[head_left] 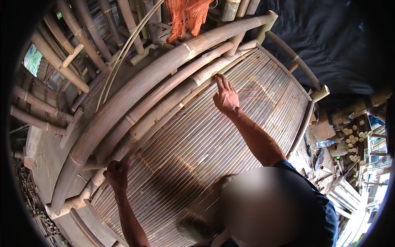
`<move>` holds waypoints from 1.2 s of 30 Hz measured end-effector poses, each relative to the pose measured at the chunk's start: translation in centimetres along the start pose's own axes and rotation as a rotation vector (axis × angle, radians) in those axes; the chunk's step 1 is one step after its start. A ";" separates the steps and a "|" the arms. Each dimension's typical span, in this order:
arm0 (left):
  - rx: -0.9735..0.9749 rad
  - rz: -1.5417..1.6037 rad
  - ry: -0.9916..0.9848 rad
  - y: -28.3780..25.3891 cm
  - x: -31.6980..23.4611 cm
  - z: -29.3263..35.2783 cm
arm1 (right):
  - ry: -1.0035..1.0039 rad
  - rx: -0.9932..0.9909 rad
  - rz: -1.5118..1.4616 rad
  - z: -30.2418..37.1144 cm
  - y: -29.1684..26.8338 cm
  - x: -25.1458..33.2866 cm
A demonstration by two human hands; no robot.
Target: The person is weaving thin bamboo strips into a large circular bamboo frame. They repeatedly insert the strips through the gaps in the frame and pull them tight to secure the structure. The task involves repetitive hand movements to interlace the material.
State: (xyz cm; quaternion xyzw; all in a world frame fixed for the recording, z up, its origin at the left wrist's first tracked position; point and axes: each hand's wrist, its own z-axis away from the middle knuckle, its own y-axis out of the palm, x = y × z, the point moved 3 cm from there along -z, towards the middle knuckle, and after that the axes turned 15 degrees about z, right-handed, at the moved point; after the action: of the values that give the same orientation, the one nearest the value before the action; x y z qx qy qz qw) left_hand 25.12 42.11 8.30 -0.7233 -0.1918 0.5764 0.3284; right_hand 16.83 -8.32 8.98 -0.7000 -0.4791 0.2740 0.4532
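Observation:
A bamboo bench with a slatted seat [230, 136] fills the middle of the view. Along its far side runs a low backrest of thick bamboo poles [135, 92]. My right hand [226, 99] reaches over the slats, with its first fingers stretched out. Their tips touch a narrow bamboo strip [187, 99] where seat and backrest meet. At the near left end of that edge is my left hand [117, 176], in shadow. Its fingers are bent and drawn together beside the lower backrest pole; what lies between them is hidden.
Bamboo pole frames [76, 37] stand beyond the backrest, with orange netting [187, 18] hanging there. Black sheeting [329, 45] covers the far right. A plastic bottle [325, 143] and cut bamboo pieces [354, 138] lie on the right. Bamboo poles are piled at lower left [47, 224].

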 end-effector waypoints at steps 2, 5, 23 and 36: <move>-0.025 0.030 -0.001 0.0 1.5 -0.8 | 0.015 0.012 -0.032 -0.8 -0.8 1.0; 0.036 0.013 -0.039 1.2 2.4 -2.8 | -0.021 -0.018 -0.026 -2.6 -0.4 0.9; 0.690 -0.266 0.356 -2.0 -6.0 -1.6 | -0.150 0.272 -0.203 5.0 2.2 7.7; 0.170 -0.126 0.126 15.4 -5.7 -6.4 | -0.243 0.254 -0.307 5.4 3.3 9.7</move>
State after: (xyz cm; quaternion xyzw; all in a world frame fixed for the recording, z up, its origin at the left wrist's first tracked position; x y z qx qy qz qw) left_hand 28.19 25.75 2.37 -0.7140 -0.1665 0.5222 0.4356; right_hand 17.59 2.22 4.12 -0.5183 -0.5927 0.3419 0.5131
